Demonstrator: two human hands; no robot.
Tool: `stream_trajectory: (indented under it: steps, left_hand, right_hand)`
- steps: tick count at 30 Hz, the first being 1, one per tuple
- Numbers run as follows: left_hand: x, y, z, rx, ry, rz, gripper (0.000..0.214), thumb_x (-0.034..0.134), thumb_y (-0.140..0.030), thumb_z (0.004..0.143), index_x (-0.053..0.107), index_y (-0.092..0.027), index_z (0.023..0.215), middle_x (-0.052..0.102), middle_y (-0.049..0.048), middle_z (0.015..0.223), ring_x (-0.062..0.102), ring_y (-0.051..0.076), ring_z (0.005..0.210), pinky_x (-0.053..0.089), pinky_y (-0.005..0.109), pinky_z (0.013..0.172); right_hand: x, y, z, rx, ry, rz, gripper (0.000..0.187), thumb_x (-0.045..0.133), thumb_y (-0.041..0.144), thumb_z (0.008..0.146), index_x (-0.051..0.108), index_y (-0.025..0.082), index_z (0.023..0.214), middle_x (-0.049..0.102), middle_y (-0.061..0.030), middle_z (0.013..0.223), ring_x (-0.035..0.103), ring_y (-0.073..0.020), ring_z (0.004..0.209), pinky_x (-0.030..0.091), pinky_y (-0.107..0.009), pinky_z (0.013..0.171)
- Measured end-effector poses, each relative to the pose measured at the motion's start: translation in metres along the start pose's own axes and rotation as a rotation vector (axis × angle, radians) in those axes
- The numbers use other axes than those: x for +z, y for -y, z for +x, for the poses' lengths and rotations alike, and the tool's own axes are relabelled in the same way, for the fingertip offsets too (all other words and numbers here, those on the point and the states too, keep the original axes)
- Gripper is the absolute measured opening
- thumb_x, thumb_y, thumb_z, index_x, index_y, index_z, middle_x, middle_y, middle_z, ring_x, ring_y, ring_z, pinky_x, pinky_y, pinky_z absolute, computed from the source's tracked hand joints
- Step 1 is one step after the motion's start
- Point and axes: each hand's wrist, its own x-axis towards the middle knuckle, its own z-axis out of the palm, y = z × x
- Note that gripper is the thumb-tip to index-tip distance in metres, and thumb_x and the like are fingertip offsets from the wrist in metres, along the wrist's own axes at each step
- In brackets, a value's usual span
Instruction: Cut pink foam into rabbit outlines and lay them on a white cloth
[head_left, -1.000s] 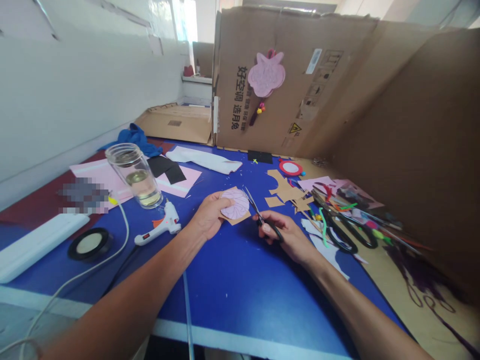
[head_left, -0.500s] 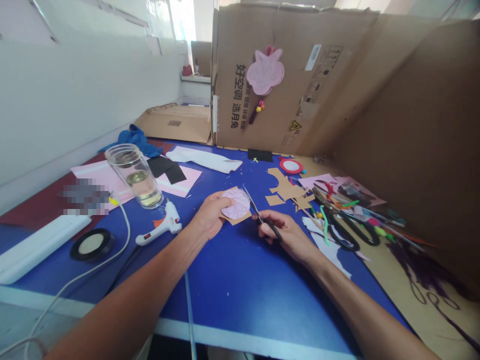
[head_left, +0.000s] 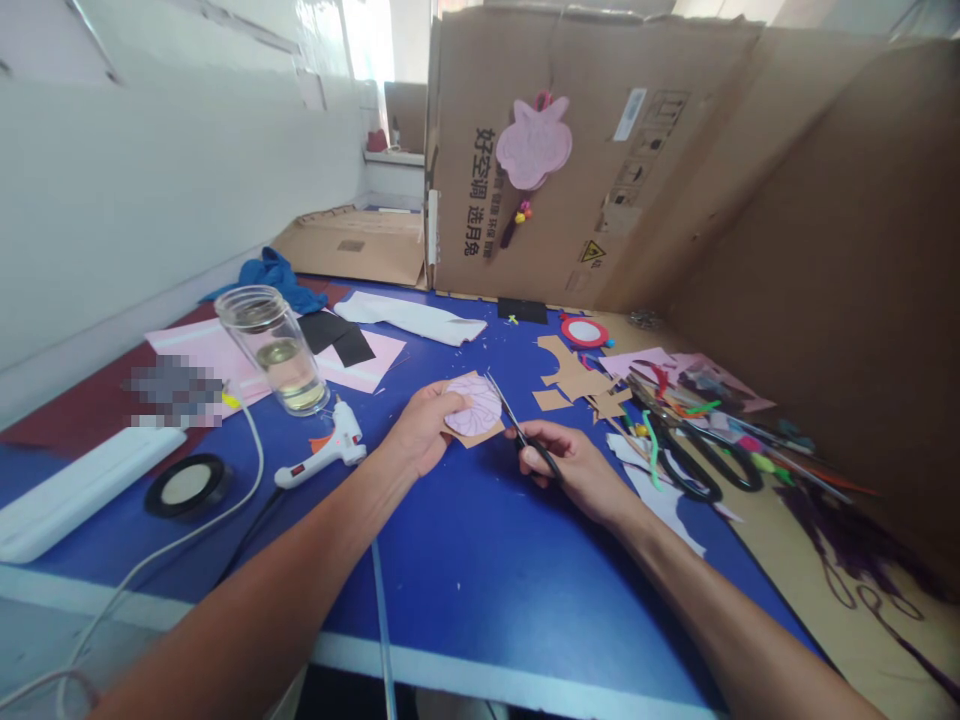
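Between the thumb and fingers of my left hand (head_left: 425, 425) is a round pink-lilac paper piece (head_left: 475, 405) with curved lines on it. It lies on a piece of brown cardboard (head_left: 487, 437), whose corner shows below the round edge. My right hand (head_left: 556, 458) is closed around the handles of small black-handled scissors (head_left: 520, 427). Their blades point up and away, close beside the right edge of the round piece. Whether the blades touch it I cannot tell. Both hands are above the blue table.
Left of my hands lie a white glue gun (head_left: 326, 450), a glass jar of pale liquid (head_left: 281, 360) and black tape (head_left: 187, 485). Brown cardboard scraps (head_left: 577, 380) and large black-handled shears (head_left: 701, 465) are on the right. A cardboard box wall (head_left: 637, 180) with a pink hanging ornament (head_left: 534, 145) stands behind.
The whole view has shifted very slightly. Both hands, the round paper piece and the scissors keep nearly the same places relative to each other.
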Motion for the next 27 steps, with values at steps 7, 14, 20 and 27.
stream_trajectory:
  steps: [7,14,20,27]
  left_hand:
    - [-0.0001,0.0001,0.0005,-0.002,-0.009,-0.004,0.028,0.077,-0.01,0.064,0.082,-0.009,0.092,0.082,0.0137,0.089,0.074,0.02,0.072,0.059,0.031,0.076]
    - [-0.0008,0.0001,0.0005,0.0,-0.014,0.005,0.029,0.077,-0.01,0.066,0.082,-0.01,0.094,0.082,0.0136,0.09,0.075,0.02,0.073,0.06,0.033,0.079]
    - [-0.0004,-0.0006,-0.0001,0.003,-0.012,0.004,0.026,0.079,-0.011,0.065,0.081,-0.009,0.09,0.081,0.0133,0.087,0.074,0.02,0.071,0.06,0.033,0.078]
    - [0.0013,-0.0013,-0.0003,-0.001,-0.025,-0.022,0.031,0.078,-0.009,0.063,0.082,-0.009,0.093,0.082,0.0136,0.089,0.076,0.021,0.074,0.061,0.033,0.078]
  right_hand:
    - [-0.0004,-0.001,0.0003,0.002,0.005,0.008,0.06,0.09,0.062,0.079,0.077,0.019,0.119,0.065,0.0005,0.073,0.046,-0.0112,0.057,0.032,-0.027,0.056]
    - [-0.0001,-0.0006,-0.0001,0.01,-0.001,0.008,0.059,0.091,0.061,0.078,0.078,0.02,0.118,0.064,0.0008,0.073,0.046,-0.0114,0.057,0.033,-0.027,0.056]
    - [0.0004,-0.0001,-0.0003,0.018,-0.005,-0.005,0.06,0.09,0.061,0.079,0.077,0.019,0.12,0.064,0.001,0.073,0.045,-0.0106,0.057,0.032,-0.027,0.055]
    - [0.0008,0.001,-0.0004,0.018,-0.004,-0.014,0.058,0.089,0.059,0.079,0.078,0.02,0.119,0.061,0.0024,0.07,0.045,-0.0106,0.056,0.031,-0.026,0.055]
